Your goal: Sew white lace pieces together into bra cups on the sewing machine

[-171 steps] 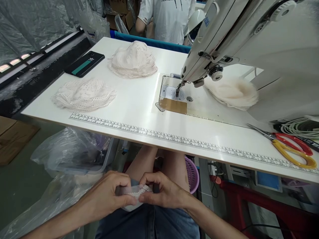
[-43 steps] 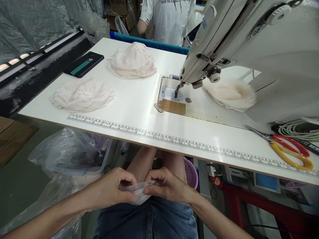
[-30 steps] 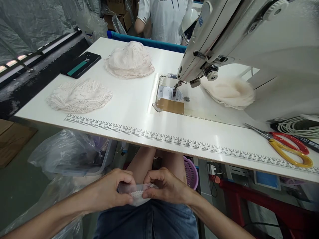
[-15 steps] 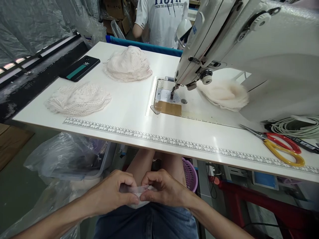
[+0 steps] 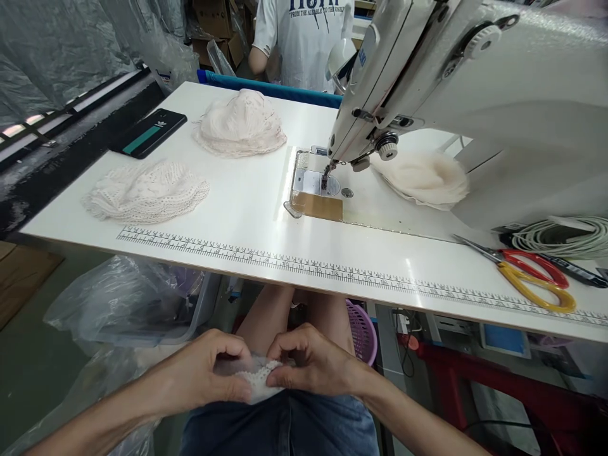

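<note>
Since half a second ago both hands have stayed low over the lap, below the front edge of the surface (image 5: 266, 209), and the small white lace piece (image 5: 259, 379) pinched between them now shows more of its dotted edge, bunched between the thumbs. Left hand (image 5: 202, 373) is closed on the lace piece from its left side, thumb and forefinger pressed on it; right hand (image 5: 311, 364) is closed on it from the right, fingers curled over the top. The view itself has drifted slightly, so everything on the surface sits a little further left than before, though nothing there has changed place.

Counted, the surface carries three heaps of pale fabric: one lace pile (image 5: 145, 191) near the front left, one pinkish pile (image 5: 240, 123) further back, and one cream pile (image 5: 422, 177) under the arm of the sewing machine (image 5: 475, 95). One dark phone (image 5: 147, 132) lies at the far left corner. One pair of scissors (image 5: 527, 275) with red and yellow handles lies at the right, just beside one coil of pale cable (image 5: 565, 234). One printed ruler strip (image 5: 332, 275) runs along the front edge. One person in a white shirt (image 5: 304, 31) stands beyond the surface.
</note>
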The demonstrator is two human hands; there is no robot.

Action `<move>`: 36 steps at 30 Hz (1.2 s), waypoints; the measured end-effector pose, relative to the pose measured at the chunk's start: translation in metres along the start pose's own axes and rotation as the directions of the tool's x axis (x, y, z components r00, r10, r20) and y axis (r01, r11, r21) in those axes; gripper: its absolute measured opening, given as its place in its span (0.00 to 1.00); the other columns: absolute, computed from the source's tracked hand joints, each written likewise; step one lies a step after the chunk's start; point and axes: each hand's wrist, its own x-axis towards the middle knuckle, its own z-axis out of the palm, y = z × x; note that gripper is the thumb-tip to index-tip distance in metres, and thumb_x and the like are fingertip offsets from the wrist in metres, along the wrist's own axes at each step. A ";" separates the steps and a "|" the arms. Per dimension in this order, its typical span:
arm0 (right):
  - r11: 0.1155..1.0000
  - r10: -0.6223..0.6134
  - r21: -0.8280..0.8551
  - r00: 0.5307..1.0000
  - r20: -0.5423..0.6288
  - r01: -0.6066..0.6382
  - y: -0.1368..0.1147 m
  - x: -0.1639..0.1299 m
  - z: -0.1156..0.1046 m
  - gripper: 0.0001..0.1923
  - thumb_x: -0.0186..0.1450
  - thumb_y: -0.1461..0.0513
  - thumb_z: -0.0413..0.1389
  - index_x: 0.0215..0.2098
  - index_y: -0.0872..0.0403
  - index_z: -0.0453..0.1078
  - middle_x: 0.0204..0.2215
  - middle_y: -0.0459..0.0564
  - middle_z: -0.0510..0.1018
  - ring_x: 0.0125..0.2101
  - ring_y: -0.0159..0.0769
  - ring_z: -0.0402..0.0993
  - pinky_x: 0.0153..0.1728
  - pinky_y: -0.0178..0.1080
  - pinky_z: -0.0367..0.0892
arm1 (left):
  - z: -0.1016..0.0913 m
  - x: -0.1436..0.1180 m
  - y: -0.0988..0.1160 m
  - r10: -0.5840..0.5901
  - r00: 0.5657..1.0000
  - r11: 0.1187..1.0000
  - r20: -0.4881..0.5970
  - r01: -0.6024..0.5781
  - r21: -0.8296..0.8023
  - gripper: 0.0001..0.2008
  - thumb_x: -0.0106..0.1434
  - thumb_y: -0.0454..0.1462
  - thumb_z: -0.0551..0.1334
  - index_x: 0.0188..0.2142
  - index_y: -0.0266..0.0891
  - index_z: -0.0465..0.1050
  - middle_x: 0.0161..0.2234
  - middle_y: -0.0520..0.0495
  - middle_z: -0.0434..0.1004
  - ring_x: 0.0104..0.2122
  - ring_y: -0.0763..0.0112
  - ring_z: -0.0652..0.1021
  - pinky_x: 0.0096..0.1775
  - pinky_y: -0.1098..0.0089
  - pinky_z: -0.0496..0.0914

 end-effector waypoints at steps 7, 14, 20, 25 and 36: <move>0.981 -0.042 -0.190 0.999 0.000 0.041 -0.001 -0.003 -0.003 0.17 0.59 0.51 0.58 0.34 0.58 0.72 0.22 0.43 0.70 0.23 0.26 0.63 0.23 0.28 0.58 | 0.006 0.002 0.003 0.024 0.998 0.997 -0.051 -0.020 0.080 0.09 0.51 0.39 0.64 0.20 0.36 0.71 0.23 0.56 0.61 0.24 0.76 0.63 0.26 0.75 0.54; 0.929 -0.060 -0.365 0.998 -0.005 0.054 -0.005 -0.004 -0.002 0.15 0.64 0.53 0.52 0.35 0.57 0.70 0.23 0.44 0.69 0.25 0.27 0.64 0.26 0.28 0.58 | 0.006 0.003 0.005 0.021 0.994 0.991 -0.107 -0.006 0.133 0.08 0.51 0.36 0.61 0.19 0.36 0.69 0.22 0.56 0.59 0.24 0.76 0.62 0.26 0.75 0.54; 0.933 -0.095 -0.347 0.995 0.011 0.093 -0.001 -0.003 -0.002 0.16 0.62 0.51 0.56 0.37 0.57 0.71 0.25 0.44 0.71 0.26 0.28 0.64 0.27 0.29 0.58 | 0.005 0.004 0.004 0.008 0.997 1.000 -0.075 -0.006 0.028 0.08 0.51 0.37 0.63 0.19 0.36 0.71 0.22 0.56 0.60 0.23 0.76 0.62 0.26 0.75 0.53; 0.973 -0.087 -0.215 0.996 -0.018 0.082 0.002 0.001 0.001 0.14 0.63 0.54 0.55 0.33 0.59 0.71 0.23 0.45 0.72 0.23 0.27 0.64 0.24 0.28 0.58 | 0.003 0.004 -0.001 0.013 0.997 0.999 -0.075 -0.016 -0.036 0.06 0.50 0.37 0.64 0.20 0.36 0.74 0.22 0.56 0.62 0.24 0.76 0.62 0.27 0.76 0.55; 0.938 -0.109 -0.337 0.993 -0.050 0.086 -0.007 -0.001 0.002 0.09 0.61 0.59 0.57 0.31 0.58 0.72 0.20 0.42 0.69 0.22 0.25 0.64 0.23 0.27 0.55 | 0.010 0.008 0.013 -0.054 0.997 0.999 -0.052 0.054 0.002 0.12 0.50 0.39 0.66 0.19 0.35 0.67 0.17 0.59 0.51 0.20 0.79 0.55 0.22 0.75 0.47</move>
